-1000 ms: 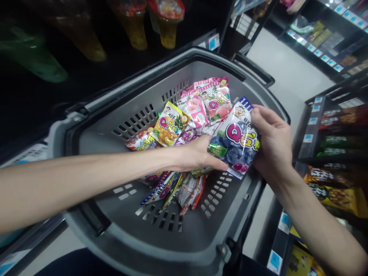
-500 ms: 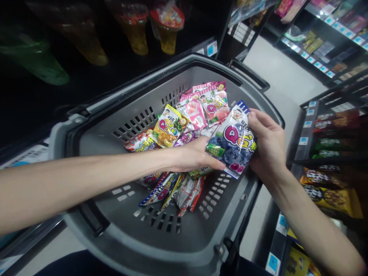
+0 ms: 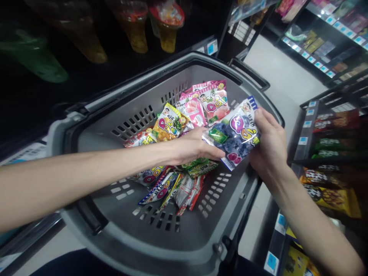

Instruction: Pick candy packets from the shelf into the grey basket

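blueberry bag (image 3: pixel 234 134): it is a shiny plastic bag, blue and white, with a blueberry picture; it lies tilted between my two hands, above the basket.
left hand (image 3: pixel 198 147): it grips the lower left part of this bag, with the thumb on the front side.
right hand (image 3: pixel 268 142): it grips the right side of the bag, the thumb near the striped blue top edge.
grey plastic basket (image 3: pixel 143 241): it has black trim and slots in the walls, and is under both hands.
small colourful candy bags (image 3: pixel 169 124): they lie in a pile inside the basket, yellow, pink, green and others, partly hidden by my left arm.
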`<control>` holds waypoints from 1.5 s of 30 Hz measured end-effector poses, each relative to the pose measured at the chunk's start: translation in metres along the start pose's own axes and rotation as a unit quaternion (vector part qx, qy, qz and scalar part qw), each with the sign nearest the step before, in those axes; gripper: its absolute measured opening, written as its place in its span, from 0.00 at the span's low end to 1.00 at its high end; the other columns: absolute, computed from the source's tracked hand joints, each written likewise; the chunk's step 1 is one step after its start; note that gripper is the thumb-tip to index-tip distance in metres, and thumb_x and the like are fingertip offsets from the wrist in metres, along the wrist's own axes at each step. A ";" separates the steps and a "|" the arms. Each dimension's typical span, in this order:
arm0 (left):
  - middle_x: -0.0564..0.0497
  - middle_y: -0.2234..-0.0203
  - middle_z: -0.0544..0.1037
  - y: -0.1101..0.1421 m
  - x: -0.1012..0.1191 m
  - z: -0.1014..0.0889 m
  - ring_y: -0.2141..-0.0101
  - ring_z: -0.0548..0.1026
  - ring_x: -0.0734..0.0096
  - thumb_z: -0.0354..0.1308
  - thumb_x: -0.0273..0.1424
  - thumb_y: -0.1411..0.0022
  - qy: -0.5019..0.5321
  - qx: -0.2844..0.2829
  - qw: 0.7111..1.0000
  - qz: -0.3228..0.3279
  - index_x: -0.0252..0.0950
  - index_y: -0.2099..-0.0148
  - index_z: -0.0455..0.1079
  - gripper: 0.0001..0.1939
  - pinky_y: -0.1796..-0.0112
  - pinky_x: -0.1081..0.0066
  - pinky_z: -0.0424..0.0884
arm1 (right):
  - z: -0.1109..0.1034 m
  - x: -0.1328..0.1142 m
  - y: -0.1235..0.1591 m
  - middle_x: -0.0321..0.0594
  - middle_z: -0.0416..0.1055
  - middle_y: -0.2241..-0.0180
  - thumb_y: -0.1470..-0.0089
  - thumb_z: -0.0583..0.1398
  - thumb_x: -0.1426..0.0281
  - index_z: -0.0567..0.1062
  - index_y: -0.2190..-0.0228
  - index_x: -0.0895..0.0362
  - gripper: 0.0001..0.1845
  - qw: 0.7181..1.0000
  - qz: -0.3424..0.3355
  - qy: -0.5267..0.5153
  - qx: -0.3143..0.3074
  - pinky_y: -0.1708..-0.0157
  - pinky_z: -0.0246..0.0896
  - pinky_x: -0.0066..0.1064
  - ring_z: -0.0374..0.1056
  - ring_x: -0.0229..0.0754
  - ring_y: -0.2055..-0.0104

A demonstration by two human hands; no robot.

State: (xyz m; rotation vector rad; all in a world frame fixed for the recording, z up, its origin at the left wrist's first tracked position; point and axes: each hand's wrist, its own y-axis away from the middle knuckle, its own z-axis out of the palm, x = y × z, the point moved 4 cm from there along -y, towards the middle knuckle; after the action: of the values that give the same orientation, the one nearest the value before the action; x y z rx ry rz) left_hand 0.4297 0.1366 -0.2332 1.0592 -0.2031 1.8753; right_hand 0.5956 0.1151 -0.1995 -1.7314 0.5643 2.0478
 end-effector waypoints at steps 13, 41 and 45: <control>0.44 0.62 0.82 -0.005 0.011 -0.017 0.64 0.79 0.71 0.68 0.25 0.46 -0.138 0.207 0.959 0.132 0.29 0.55 0.72 0.16 0.55 0.64 0.79 | -0.017 0.007 -0.012 0.38 0.70 0.45 0.55 0.75 0.60 0.71 0.53 0.49 0.29 0.998 -0.042 0.041 0.024 0.45 0.72 0.42 0.69 0.46 0.41; 0.51 0.48 0.82 0.016 0.024 0.014 0.49 0.77 0.63 0.55 0.16 0.45 -0.583 0.042 0.690 0.427 0.43 0.57 0.83 0.22 0.43 0.47 0.74 | 0.004 0.003 -0.011 0.37 0.78 0.50 0.50 0.59 0.35 0.80 0.63 0.47 0.31 0.991 0.008 0.085 -0.100 0.43 0.71 0.55 0.63 0.54 0.33; 0.51 0.49 0.82 0.016 0.025 0.014 0.50 0.77 0.64 0.55 0.16 0.46 -0.582 0.040 0.687 0.433 0.42 0.59 0.83 0.21 0.41 0.45 0.72 | 0.003 0.003 -0.015 0.37 0.79 0.52 0.45 0.54 0.36 0.79 0.67 0.47 0.30 0.988 -0.007 0.117 -0.101 0.46 0.73 0.49 0.64 0.50 0.34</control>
State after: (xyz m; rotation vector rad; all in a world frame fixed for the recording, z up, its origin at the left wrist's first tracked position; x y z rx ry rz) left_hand 0.4208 0.1365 -0.2014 2.3926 -1.6056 1.5887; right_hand 0.6004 0.1295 -0.2031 -2.1051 0.4236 1.9620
